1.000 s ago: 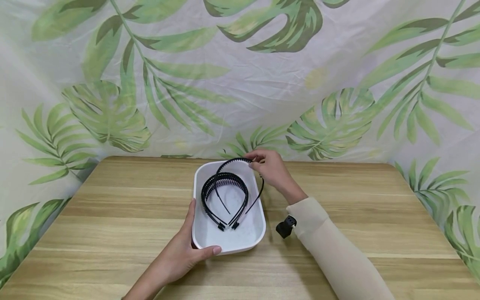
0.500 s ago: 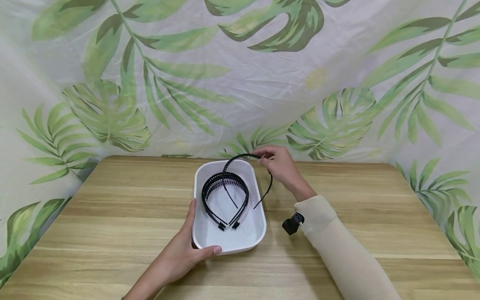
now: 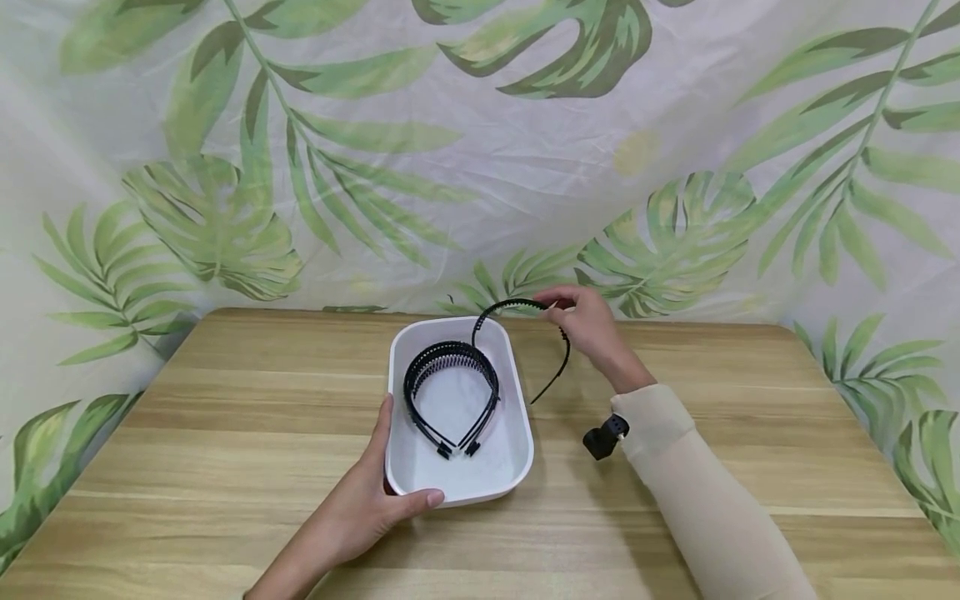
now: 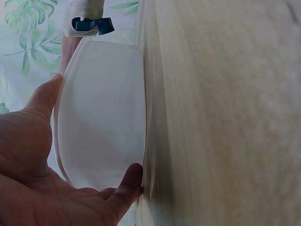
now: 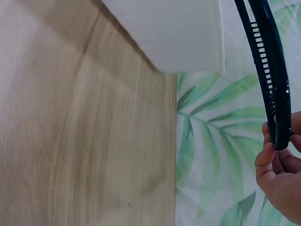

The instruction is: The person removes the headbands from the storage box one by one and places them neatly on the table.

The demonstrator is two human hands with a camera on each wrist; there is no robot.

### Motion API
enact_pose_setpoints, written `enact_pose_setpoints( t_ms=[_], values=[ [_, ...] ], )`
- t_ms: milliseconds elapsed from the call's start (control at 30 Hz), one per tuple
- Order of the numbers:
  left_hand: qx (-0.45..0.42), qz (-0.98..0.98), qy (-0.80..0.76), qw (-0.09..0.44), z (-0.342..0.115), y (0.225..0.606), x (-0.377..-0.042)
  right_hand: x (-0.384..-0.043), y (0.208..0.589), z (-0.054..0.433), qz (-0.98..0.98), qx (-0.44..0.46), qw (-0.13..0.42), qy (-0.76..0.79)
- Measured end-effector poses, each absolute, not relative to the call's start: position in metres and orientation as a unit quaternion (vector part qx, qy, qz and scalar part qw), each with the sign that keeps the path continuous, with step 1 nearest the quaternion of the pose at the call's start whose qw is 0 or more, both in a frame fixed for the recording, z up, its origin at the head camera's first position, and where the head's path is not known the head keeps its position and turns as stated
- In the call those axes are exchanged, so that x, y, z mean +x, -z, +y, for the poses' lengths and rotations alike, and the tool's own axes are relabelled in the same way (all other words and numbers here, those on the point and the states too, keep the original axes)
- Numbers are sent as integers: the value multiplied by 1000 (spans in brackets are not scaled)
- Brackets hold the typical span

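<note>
The right hand [image 3: 588,333] pinches one black headband [image 5: 279,70] near its arch, raised by the far right of the white box [image 4: 101,103], which the left hand [image 3: 363,500] grips around its near left corner. The headband looks like light, springy, slightly slick plastic that may snap if over-spread, so the toothed arch suits a pinch better than the thin ends.

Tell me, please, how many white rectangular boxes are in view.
1: the white box on the wood-grain table, black toothed headbands inside, held by the left grip.
</note>
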State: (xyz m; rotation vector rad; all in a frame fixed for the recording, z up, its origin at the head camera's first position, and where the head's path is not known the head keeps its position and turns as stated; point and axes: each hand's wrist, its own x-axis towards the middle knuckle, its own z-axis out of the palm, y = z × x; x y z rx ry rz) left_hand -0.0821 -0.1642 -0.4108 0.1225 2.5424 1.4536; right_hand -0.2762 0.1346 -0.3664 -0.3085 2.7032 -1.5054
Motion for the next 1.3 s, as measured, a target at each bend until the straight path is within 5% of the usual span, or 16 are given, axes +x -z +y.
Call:
enact_pose_setpoints(
  t_ms=[1300],
  values=[
    [40,860,-499,104,-164,412,-82,-306,400,183,872,-59,46,484]
  ],
)
